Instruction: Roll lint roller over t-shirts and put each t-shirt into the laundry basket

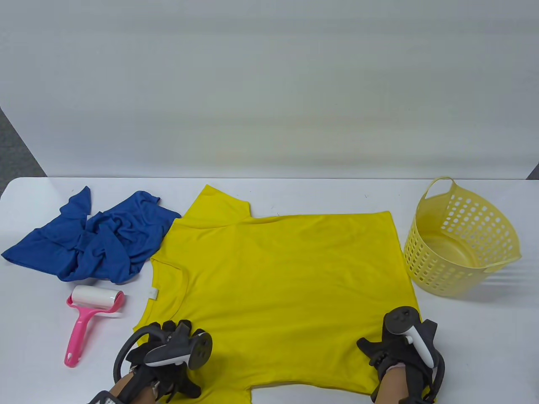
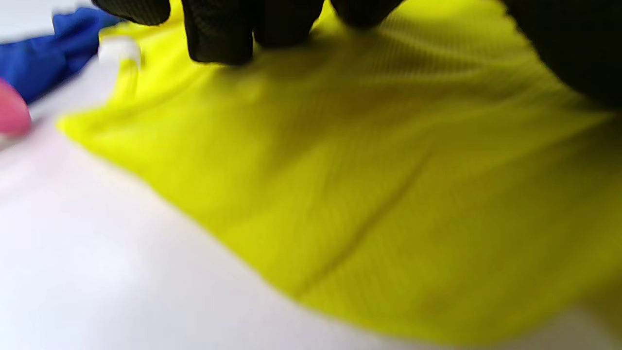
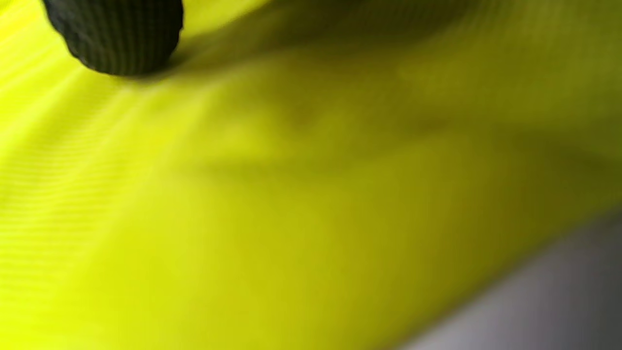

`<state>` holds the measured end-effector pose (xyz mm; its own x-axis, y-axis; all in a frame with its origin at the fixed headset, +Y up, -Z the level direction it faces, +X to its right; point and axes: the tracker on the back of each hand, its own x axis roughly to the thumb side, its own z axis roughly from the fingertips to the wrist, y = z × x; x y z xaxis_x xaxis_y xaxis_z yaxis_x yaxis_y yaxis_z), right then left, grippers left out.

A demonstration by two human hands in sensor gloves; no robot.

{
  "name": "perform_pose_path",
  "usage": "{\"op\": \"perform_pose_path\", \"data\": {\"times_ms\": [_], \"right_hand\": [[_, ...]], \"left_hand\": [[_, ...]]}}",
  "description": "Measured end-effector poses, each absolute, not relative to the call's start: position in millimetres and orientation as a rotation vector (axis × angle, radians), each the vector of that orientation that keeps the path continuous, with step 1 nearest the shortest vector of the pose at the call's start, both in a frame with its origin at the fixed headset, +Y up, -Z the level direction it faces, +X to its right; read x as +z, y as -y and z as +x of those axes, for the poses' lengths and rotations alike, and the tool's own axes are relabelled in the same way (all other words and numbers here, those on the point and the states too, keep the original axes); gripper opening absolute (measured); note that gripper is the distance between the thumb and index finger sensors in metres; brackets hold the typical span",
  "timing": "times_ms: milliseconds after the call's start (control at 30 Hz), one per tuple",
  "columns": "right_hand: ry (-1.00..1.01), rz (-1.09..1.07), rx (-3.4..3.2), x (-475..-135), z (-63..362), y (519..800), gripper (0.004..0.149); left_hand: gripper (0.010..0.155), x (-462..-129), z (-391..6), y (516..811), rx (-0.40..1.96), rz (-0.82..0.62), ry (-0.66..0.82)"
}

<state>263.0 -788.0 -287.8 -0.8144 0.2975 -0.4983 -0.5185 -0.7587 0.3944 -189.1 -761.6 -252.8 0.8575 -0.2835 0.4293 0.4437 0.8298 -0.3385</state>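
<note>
Yellow t-shirt [image 1: 278, 290] spread flat, both hands' fingers [image 2: 218, 34] resting straight on near edge

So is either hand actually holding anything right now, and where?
Neither plainly grips. Left hand and right hand rest on the yellow t-shirt near its front edge; the lint roller lies untouched.

We are seeing plain, bold colours.
Yellow t-shirt [image 1: 278, 290], blue t-shirt [image 1: 94, 242], pink-handled white lint roller [image 1: 90, 315], pale yellow perforated basket [image 1: 463, 244], black gloves.

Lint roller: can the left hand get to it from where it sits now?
Probably yes. The lint roller lies on bare table just left of the left hand, which rests on the yellow t-shirt, with nothing between them.
</note>
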Motion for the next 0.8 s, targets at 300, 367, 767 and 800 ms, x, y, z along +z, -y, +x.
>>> {"op": "perform_pose_path", "data": {"times_ms": [300,367,767,800], "right_hand": [[-0.646,-0.143,2.733,-295.0,178.9,770.8,0.085],[-0.843,-0.15,2.729,-297.5,167.3,786.6,0.086],[-0.897,-0.158,2.748,-298.4,171.8,793.1,0.087],[-0.838,-0.136,2.78,-297.9,169.0,789.8,0.086]], "left_hand": [[0.109,-242.5,-166.6,776.8,-0.174,-0.493,0.534],[0.117,-238.5,-163.1,790.5,-0.276,-0.601,0.554],[0.108,-245.7,-179.5,765.2,-0.231,-0.457,0.459],[0.103,-253.4,-194.1,753.7,-0.173,-0.385,0.377]]}}
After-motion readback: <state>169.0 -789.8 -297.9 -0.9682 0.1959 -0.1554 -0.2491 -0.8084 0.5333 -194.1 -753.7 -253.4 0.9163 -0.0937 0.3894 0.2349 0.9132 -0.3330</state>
